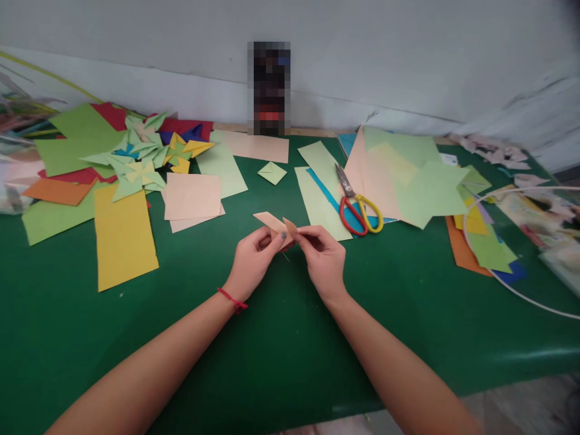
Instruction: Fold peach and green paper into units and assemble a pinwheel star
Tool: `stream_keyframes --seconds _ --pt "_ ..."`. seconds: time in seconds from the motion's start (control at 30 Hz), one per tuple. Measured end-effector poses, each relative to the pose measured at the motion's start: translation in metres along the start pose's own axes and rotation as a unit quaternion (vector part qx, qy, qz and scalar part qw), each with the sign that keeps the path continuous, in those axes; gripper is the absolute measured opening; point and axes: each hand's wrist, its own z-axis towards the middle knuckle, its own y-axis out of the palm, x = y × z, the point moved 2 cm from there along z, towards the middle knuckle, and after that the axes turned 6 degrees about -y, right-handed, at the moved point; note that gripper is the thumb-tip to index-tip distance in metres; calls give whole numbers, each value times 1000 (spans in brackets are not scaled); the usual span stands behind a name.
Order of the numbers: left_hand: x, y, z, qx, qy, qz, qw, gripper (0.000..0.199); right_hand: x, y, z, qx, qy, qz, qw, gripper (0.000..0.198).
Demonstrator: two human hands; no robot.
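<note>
1. Far left: clear plastic wrapping (11, 193), contents too blurry to tell.
2. Folded paper stars (140, 172) heaped on coloured sheets.
3. Left hand (254, 260) and right hand (327, 263) both pinching a folded peach paper (272, 223) above the green table (281, 362).
4. Scissors (348, 192) just past the right hand, lying on paper.
5. White loop (465, 232) crossing some sheets.

Around the pale peach folded paper (269, 222) on our plain green table (290, 368), we see a light-green folded paper square (272, 173) at twelve o'clock, red-and-yellow-handled metal scissors (348, 191) at three, a yellow paper rectangle (125, 238) at nine and mint-green folded paper stars (154, 151) at ten.
</note>
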Motion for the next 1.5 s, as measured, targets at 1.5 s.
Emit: stream_keyframes --seconds 1.5 --pt "0 4 -4 -51 -59 -57 995 23 -3 0 -5 -23 9 -36 999 18"
